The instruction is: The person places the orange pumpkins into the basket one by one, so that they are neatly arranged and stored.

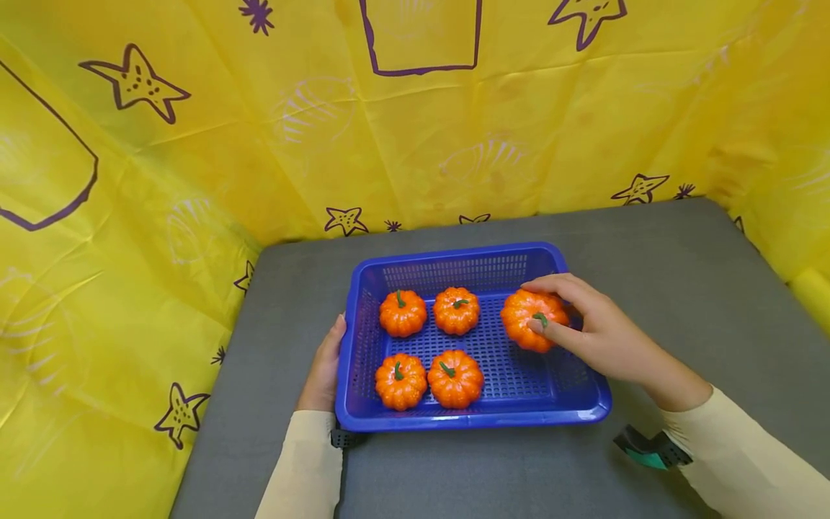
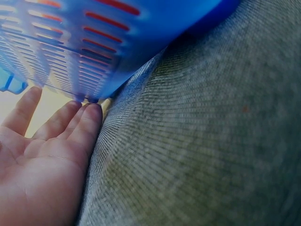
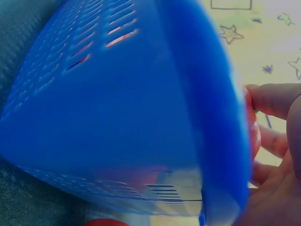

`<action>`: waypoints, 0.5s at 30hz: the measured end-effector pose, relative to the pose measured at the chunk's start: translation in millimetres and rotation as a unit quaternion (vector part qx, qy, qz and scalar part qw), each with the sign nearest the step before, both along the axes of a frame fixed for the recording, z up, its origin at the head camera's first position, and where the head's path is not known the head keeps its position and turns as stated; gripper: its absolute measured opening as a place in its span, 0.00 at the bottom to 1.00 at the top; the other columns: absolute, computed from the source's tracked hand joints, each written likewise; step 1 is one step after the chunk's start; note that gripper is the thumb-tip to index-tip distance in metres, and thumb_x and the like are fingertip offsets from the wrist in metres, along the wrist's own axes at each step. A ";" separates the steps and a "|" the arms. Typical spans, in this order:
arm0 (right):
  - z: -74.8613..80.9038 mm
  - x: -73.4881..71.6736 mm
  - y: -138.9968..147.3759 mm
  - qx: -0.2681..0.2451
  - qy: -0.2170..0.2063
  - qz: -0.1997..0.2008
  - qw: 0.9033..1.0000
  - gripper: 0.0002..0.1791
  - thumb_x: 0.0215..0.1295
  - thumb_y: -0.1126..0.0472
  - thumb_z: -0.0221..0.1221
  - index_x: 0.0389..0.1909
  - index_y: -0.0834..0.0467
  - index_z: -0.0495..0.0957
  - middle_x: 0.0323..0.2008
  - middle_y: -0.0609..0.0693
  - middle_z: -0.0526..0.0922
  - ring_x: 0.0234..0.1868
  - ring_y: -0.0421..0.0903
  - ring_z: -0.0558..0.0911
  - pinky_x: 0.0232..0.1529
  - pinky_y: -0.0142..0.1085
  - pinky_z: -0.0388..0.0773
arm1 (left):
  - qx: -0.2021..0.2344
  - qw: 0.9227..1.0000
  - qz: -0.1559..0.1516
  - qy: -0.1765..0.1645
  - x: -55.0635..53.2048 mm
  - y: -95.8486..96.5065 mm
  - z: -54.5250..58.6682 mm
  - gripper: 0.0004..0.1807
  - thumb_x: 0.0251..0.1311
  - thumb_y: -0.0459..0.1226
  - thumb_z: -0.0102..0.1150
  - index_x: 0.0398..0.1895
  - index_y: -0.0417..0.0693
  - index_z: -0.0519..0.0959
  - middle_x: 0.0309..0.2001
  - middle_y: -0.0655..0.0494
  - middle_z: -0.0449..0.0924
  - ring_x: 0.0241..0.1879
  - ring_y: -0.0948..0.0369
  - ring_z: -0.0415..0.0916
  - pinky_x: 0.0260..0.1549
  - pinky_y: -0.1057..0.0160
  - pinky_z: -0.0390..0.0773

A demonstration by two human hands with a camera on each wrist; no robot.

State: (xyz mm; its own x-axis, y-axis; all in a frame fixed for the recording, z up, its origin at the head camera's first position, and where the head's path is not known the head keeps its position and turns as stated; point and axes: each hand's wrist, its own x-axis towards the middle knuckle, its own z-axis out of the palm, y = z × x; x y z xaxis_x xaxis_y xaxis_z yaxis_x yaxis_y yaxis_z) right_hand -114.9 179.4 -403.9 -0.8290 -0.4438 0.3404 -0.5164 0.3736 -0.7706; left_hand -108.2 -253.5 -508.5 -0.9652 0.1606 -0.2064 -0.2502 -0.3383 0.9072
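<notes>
A blue plastic basket (image 1: 476, 416) with slotted walls stands on the grey table. Inside it, at the left and middle, sit several small orange pumpkins (image 1: 403, 313) with green stems. My right hand (image 1: 599, 331) grips another orange pumpkin (image 1: 521, 321) by its top and far side, over the basket's right part. In the right wrist view the basket wall hides most of that pumpkin (image 3: 254, 134). My left hand (image 1: 322, 371) is at the basket's left side. The left wrist view shows its fingers (image 2: 87, 125) nearly straight, tips against the slotted wall (image 2: 61, 52).
A grey cloth covers the table (image 1: 661, 274). Behind and to the left hangs a yellow sheet (image 1: 415, 144) printed with starfish and shells. At the bottom of the right wrist view a red rounded edge (image 3: 106, 222) shows.
</notes>
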 end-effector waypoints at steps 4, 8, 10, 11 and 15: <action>-1.2 -5.7 -4.1 0.009 0.002 0.010 1.000 0.24 0.73 0.69 0.69 0.67 0.55 0.80 0.63 0.49 0.80 0.61 0.48 0.76 0.60 0.27 0.71 | 0.006 1.000 -0.003 0.003 -1.2 0.0 -0.5 0.37 0.82 0.65 0.46 0.80 0.52 0.66 0.60 0.49 0.83 0.53 0.54 0.84 0.53 0.53 0.85; -3.3 -12.1 -7.4 0.018 0.008 0.019 1.000 0.23 0.74 0.68 0.69 0.67 0.56 0.81 0.63 0.50 0.81 0.62 0.49 0.77 0.60 0.29 0.72 | 0.007 1.000 -0.002 0.004 -2.4 -0.4 -2.2 0.37 0.82 0.64 0.47 0.79 0.52 0.67 0.60 0.49 0.83 0.53 0.54 0.84 0.53 0.53 0.85; -5.0 -15.4 -9.0 0.027 0.012 0.021 0.999 0.23 0.74 0.67 0.69 0.67 0.57 0.80 0.63 0.50 0.81 0.63 0.50 0.77 0.61 0.30 0.72 | 0.008 1.000 -0.003 0.006 -3.2 -0.4 -3.2 0.36 0.82 0.64 0.47 0.79 0.52 0.67 0.61 0.49 0.82 0.54 0.54 0.84 0.54 0.53 0.85; -6.2 -17.3 -9.7 0.034 0.014 0.021 0.999 0.22 0.75 0.67 0.69 0.67 0.57 0.80 0.63 0.50 0.81 0.63 0.50 0.77 0.62 0.33 0.72 | 0.006 1.000 -0.003 0.006 -3.2 -0.3 -3.1 0.36 0.82 0.64 0.47 0.79 0.52 0.67 0.61 0.48 0.82 0.54 0.53 0.83 0.54 0.53 0.85; -10.0 -22.7 -11.2 0.053 0.020 0.021 0.998 0.21 0.76 0.65 0.68 0.67 0.56 0.80 0.64 0.50 0.81 0.65 0.52 0.77 0.64 0.42 0.74 | 0.004 1.000 -0.004 0.003 -2.9 -0.2 -2.5 0.37 0.81 0.65 0.47 0.80 0.52 0.66 0.62 0.49 0.82 0.54 0.54 0.83 0.54 0.53 0.85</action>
State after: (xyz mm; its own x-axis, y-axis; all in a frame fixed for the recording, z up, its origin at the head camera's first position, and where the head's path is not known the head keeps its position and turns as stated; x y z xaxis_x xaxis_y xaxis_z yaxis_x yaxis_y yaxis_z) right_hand -137.7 168.3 -413.9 -0.7961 -0.5126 0.3216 -0.5623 0.4302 -0.7062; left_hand -111.1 -253.7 -511.0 -0.9650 0.1701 -0.1996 -0.2480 -0.3442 0.9055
